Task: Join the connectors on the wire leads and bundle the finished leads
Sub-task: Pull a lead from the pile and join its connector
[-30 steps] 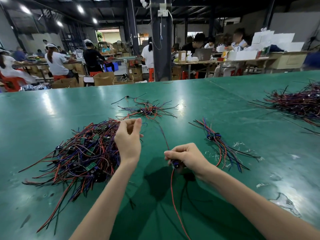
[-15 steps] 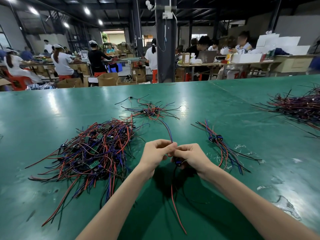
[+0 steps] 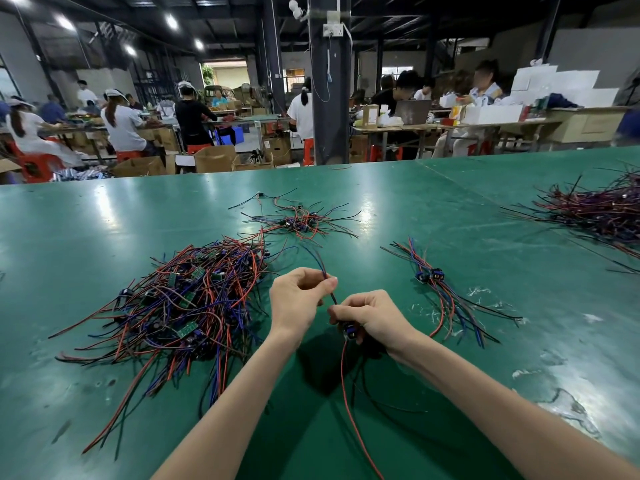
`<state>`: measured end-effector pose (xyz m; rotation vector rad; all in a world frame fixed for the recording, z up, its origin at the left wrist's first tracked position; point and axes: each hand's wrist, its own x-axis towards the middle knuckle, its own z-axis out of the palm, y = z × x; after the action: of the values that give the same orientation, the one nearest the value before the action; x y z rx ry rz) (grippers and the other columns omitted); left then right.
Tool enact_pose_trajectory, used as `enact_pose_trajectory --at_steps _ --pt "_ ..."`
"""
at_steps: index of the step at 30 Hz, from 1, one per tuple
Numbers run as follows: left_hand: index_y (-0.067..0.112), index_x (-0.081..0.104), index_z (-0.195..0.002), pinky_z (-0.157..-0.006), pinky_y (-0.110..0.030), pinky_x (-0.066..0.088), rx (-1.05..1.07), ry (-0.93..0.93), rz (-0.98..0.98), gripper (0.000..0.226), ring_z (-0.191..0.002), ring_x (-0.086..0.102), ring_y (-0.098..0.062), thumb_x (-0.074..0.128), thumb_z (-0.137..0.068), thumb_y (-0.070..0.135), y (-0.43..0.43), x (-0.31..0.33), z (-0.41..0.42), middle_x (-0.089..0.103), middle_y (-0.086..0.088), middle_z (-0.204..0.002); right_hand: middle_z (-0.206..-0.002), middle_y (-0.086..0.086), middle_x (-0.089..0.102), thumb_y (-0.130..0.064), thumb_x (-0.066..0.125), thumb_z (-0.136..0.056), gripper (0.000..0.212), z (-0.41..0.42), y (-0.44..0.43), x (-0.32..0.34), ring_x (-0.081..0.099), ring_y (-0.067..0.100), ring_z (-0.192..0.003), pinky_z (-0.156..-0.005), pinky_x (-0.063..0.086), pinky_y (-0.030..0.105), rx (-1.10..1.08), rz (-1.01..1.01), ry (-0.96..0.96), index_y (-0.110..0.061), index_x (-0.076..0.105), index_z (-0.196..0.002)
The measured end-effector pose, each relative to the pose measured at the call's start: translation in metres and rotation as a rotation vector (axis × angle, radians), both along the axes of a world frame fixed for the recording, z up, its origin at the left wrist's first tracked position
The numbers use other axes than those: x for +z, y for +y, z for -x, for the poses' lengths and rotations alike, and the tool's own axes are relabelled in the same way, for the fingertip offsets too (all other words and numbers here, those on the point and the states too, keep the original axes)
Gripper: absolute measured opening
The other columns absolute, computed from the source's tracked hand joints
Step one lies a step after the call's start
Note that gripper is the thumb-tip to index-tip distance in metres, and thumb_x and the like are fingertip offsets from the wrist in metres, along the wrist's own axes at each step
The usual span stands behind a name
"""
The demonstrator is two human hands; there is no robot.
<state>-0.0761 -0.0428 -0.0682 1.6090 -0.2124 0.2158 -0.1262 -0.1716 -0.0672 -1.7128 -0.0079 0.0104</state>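
My left hand (image 3: 298, 299) pinches a thin blue and dark wire lead (image 3: 320, 263) between thumb and fingers, just above the green table (image 3: 104, 230). Close beside it, my right hand (image 3: 370, 315) grips a small blue-black connector (image 3: 348, 332), from which a red wire (image 3: 349, 403) and dark wires trail toward me. The lead runs between the two hands. A big heap of red, blue and black leads with small green boards (image 3: 180, 306) lies to the left. A small set of joined leads with blue connectors (image 3: 436, 282) lies to the right.
A smaller scatter of leads (image 3: 301, 221) lies further back in the middle. Another pile of wires (image 3: 602, 213) sits at the far right. Bits of white scrap (image 3: 481, 292) dot the table on the right. Beyond the table stand a dark pillar (image 3: 329, 98) and seated workers.
My left hand came back from the big heap to meet my right hand, bringing a lead. The two hands have since drawn slightly apart, with the lead stretched between them.
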Motion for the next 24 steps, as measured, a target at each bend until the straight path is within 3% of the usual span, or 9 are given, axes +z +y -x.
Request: enact_pose_trajectory --at_steps 6,12,16,20,24 --pt "0.016 0.071 -0.07 -0.052 -0.017 0.049 0.149 -0.001 0.032 0.012 -0.054 0.06 -0.004 0.08 -0.074 0.008 0.019 0.003 -0.014 0.069 0.001 -0.064 -0.053 0.006 0.061 -0.015 0.073 -0.081 0.024 -0.001 0.005 -0.002 0.049 0.011 -0.039 -0.039 0.037 0.018 0.053 -0.035 0.013 -0.013 0.07 -0.058" --pt "0.011 0.066 -0.067 -0.052 -0.021 0.05 0.171 0.058 0.11 0.019 -0.044 0.052 -0.001 0.073 -0.082 0.019 0.02 0.01 -0.014 0.063 0.007 -0.058 -0.053 0.004 0.063 -0.017 0.074 -0.081 0.024 -0.002 0.001 -0.002 0.05 0.011 -0.039 -0.038 0.038 0.018 0.048 -0.025 0.009 -0.014 0.07 -0.057" --pt "0.01 0.063 -0.063 -0.047 -0.018 0.047 0.093 0.199 0.338 0.026 -0.043 0.049 -0.002 0.066 -0.088 0.018 0.019 0.019 -0.01 0.064 0.003 -0.057 -0.052 0.003 0.062 -0.019 0.075 -0.079 0.024 -0.004 0.0 -0.004 0.047 0.011 -0.037 -0.036 0.036 0.017 0.046 0.004 0.018 -0.015 0.07 -0.056" --pt "0.01 0.06 -0.07 -0.039 -0.014 0.043 -0.025 0.493 0.596 0.021 -0.035 0.046 -0.004 0.062 -0.09 0.015 0.022 0.031 -0.008 0.063 0.001 -0.051 -0.052 0.004 0.061 -0.02 0.076 -0.079 0.023 -0.006 -0.001 -0.005 0.046 0.011 -0.036 -0.036 0.037 0.017 0.052 0.011 0.011 -0.013 0.069 -0.058" --pt "0.009 0.062 -0.074 -0.039 -0.013 0.043 -0.051 0.551 0.616 0.016 -0.036 0.045 -0.002 0.062 -0.089 0.015 0.024 0.031 -0.009 0.066 0.001 -0.054 -0.054 0.004 0.062 -0.023 0.076 -0.078 0.023 -0.007 -0.002 -0.006 0.046 0.013 -0.038 -0.038 0.037 0.019 0.058 0.041 0.009 -0.015 0.07 -0.058"
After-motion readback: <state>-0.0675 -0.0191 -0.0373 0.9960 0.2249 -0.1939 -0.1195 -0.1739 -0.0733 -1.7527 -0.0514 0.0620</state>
